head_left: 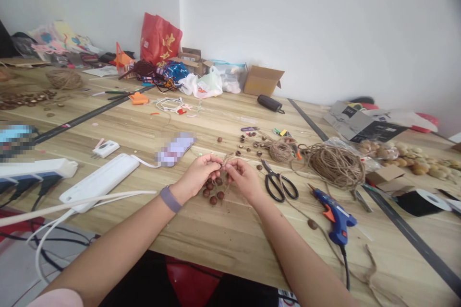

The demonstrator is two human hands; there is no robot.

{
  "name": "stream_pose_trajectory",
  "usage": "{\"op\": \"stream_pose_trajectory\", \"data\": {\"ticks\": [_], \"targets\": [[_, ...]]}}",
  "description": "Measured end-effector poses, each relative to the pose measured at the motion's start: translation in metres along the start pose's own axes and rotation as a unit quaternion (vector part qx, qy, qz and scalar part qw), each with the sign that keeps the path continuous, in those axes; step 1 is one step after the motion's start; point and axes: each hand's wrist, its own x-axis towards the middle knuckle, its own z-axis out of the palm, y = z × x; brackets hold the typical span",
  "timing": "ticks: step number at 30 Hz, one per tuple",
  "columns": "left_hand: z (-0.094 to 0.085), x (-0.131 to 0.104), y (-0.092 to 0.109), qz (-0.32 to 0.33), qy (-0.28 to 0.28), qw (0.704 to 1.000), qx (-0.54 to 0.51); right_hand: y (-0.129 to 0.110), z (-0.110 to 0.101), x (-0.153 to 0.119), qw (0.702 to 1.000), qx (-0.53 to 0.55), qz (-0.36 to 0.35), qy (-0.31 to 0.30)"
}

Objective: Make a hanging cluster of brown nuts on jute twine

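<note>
Head view: left hand (199, 171) and right hand (244, 178) both pinch twine piece (226, 159); a slip risks scattering nuts (213, 191) on desk (201, 230).

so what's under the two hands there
Under the left hand and right hand lie brown nuts on the wooden table; any beneath the palms are hidden.
</note>
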Motion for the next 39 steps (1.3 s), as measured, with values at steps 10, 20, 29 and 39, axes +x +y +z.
{"op": "stream_pose_trajectory", "data": {"ticks": [10,20,29,39], "targets": [[-0.001,0.002,0.002,-0.007,-0.031,0.995,-0.093,-0.010,-0.005,-0.004,0.984,-0.107,-0.080,0.119],[0.001,-0.003,0.000,0.047,0.002,0.999,0.002,-0.021,0.004,-0.013,0.965,-0.159,-0.197,0.071],[0.000,-0.011,0.004,0.130,0.040,0.972,0.192,-0.023,0.000,-0.014,0.950,-0.227,-0.198,0.079],[0.003,0.002,0.008,-0.036,0.017,0.982,-0.183,-0.019,0.003,-0.017,0.916,-0.322,-0.221,0.091]]}}
